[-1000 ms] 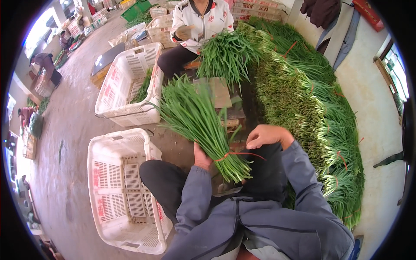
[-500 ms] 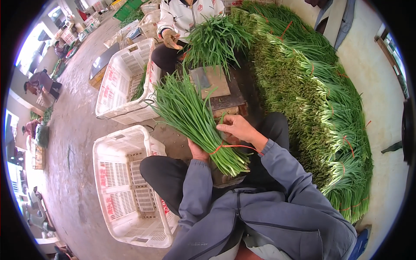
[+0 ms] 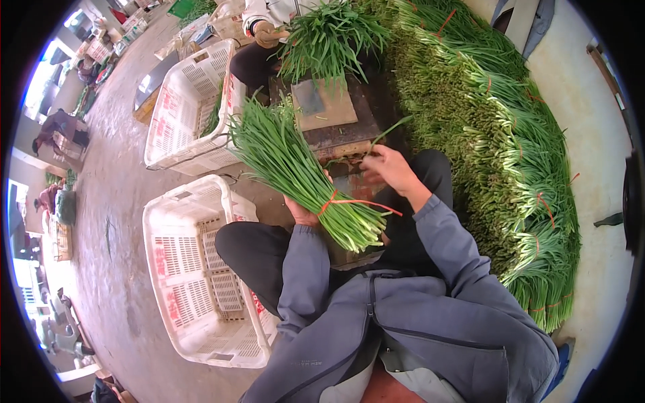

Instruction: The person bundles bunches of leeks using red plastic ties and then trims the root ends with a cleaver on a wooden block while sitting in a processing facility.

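Clamping the red-banded green bundle [image 3: 295, 168] beside the near left corner of the table [image 3: 368, 114], my left fingers [image 3: 294, 207] do best firm but gentle; my blurred right fingers [image 3: 375, 162] seem pinched on a stray leaf [image 3: 394, 129].

Your red-tied green bundle [image 3: 295, 168] slants mid-frame, pale ends toward lower right. Your right hand [image 3: 380, 165] pinches a loose leaf [image 3: 395, 129].
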A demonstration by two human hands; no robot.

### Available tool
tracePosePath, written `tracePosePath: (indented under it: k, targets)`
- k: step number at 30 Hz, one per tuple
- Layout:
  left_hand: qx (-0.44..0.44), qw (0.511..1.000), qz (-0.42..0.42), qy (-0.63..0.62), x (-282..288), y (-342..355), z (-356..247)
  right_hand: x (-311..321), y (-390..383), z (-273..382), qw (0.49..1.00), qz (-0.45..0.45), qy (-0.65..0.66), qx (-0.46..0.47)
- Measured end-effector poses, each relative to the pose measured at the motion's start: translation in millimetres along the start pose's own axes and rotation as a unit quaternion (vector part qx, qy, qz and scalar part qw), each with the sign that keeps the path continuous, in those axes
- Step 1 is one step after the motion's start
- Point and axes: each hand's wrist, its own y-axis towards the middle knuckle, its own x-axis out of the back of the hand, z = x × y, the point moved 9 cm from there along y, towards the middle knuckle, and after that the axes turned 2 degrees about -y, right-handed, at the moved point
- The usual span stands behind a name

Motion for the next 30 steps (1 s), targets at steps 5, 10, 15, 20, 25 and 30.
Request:
tracePosePath:
  k: [5,10,15,20,25,30]
  targets:
    - [-0.036,0.999,-0.037,0.0,11,-2,-17,-28,-16,6,0.979,0.125,-0.118,-0.11]
    - [-0.129,0.985,-0.066,0.098,11,5,-39,-45,-12,43,0.974,0.126,-0.14,0.127]
    - [-0.085,0.975,-0.13,0.161,-10,6,-17,-70,-3,41,0.952,0.107,-0.248,0.141]
    - [-0.216,0.931,-0.169,0.239,-12,-12,-41,-110,14,30,0.977,0.074,-0.18,0.091]
    - [-0.235,0.919,-0.219,0.228,3,-18,-52,-107,28,5,0.992,0.1,-0.036,0.073]
    - [-0.155,0.939,-0.233,0.198,6,-12,-31,-95,30,-19,0.995,0.088,0.026,0.04]
